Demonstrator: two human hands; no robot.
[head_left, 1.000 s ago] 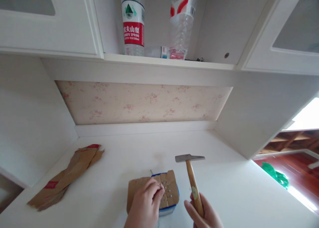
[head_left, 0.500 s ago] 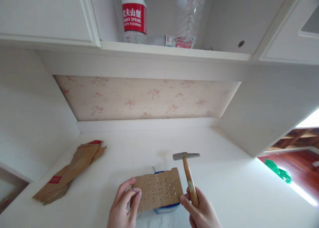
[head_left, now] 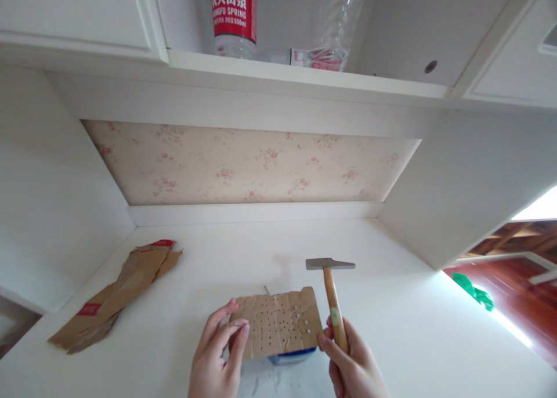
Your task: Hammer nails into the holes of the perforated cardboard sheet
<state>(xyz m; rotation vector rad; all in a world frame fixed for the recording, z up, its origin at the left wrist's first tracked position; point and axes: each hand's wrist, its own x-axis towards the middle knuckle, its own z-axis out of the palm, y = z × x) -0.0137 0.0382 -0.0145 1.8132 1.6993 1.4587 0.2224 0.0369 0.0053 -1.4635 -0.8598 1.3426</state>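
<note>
A brown cardboard piece (head_left: 278, 322) full of small holes lies on a blue-rimmed container (head_left: 292, 357) near the front of the white desk (head_left: 243, 259). A few nail heads show near its right side. My left hand (head_left: 217, 357) pinches a small nail at the cardboard's left edge. My right hand (head_left: 354, 366) is closed around the wooden handle of a hammer (head_left: 333, 293), whose steel head stands upright just right of the cardboard. A loose nail (head_left: 266, 289) pokes out behind the cardboard.
Flattened cardboard scraps (head_left: 117, 296) lie at the desk's left. A shelf (head_left: 304, 76) above holds a red-labelled water bottle (head_left: 234, 15) and a clear empty bottle (head_left: 337, 26). Floral wallpaper backs the niche; a side panel (head_left: 461, 195) closes the right.
My left hand drew back from the middle of the cardboard to its left edge, holding a nail. The view tilted down a little; the hammer stays upright.
</note>
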